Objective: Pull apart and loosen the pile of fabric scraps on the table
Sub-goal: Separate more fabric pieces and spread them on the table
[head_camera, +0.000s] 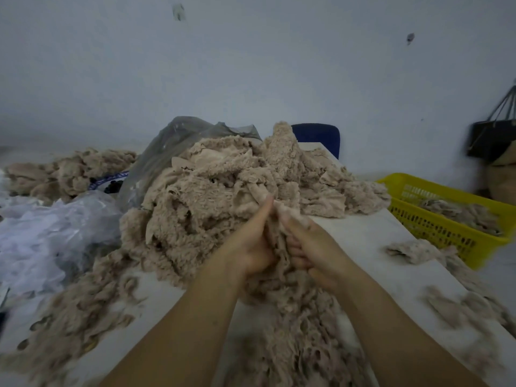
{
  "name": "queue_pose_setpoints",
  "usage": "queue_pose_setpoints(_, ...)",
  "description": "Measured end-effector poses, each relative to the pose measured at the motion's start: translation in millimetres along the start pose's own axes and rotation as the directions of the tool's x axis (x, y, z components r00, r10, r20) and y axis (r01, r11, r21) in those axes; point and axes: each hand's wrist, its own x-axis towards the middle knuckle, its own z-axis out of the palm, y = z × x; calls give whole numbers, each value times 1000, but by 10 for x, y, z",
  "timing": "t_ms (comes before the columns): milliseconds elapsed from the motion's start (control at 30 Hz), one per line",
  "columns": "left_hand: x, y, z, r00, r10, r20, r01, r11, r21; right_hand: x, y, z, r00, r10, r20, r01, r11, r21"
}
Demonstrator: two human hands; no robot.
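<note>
Gripping one tuft of beige fleece between them, the left hand and the right hand sit knuckle to knuckle; each has its fingers curled tight round the cloth and its thumb laid along the top, the thumb tips almost meeting. Just beyond the fingertips the tuft joins the pile of fabric scraps, which heaps up on the table; below the palms it trails into fluffed strands lying toward the wrists.

The step in hand looks like splitting this tuft; it should go best with the hands drawn straight apart, left fingers leftward and right fingers rightward, rather than lifted, since a lift would likely drag the matted bulk beyond the fingertips along with it. A small bite is wiser than a big one; fleece this tangled will probably stretch before it parts, so the grip belongs close to the split; short tugs, then a fresh hold farther in. Loosened pieces can drop on the wrist side, apart from the dense heap; the yellow basket stands well off beyond the right fingers.
</note>
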Motion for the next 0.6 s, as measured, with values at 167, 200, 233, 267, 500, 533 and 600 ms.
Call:
queue_pose_setpoints(167, 166, 283, -104, 964, 128, -233, -225, 860, -458, -74, 36, -128, 990, 18, -142, -18, 1000, 4)
queue_pose_setpoints(200, 167, 317, -161, 963, 141, -231, -246, 814, -526, -66, 34, -183, 983, 17, -183, -7, 998, 56)
queue_pose_setpoints(233, 171, 324, -215, 960, 156, -231, -263, 784, -563, -45, 49, -224, 974, 17, -225, 9, 993, 115)
queue_pose_setpoints(267, 174, 325, -274, 957, 170, -236, -279, 769, -575, -23, 60, -257, 962, 20, -271, 28, 985, 172)
queue_pose_setpoints(500, -45, 593, -742, 896, 323, -304, -443, 680, -585, 10, 88, -952, 785, 137, -604, 83, 943, 323)
queue_pose_setpoints(533, -24, 560, -661, 911, 316, -266, -413, 714, -565, 45, 99, -864, 834, 81, -546, 2, 989, 151)
queue_pose_setpoints(600, 87, 422, -407, 941, 280, -188, -337, 751, -568, 120, 108, -480, 971, -27, -236, -45, 955, -292)
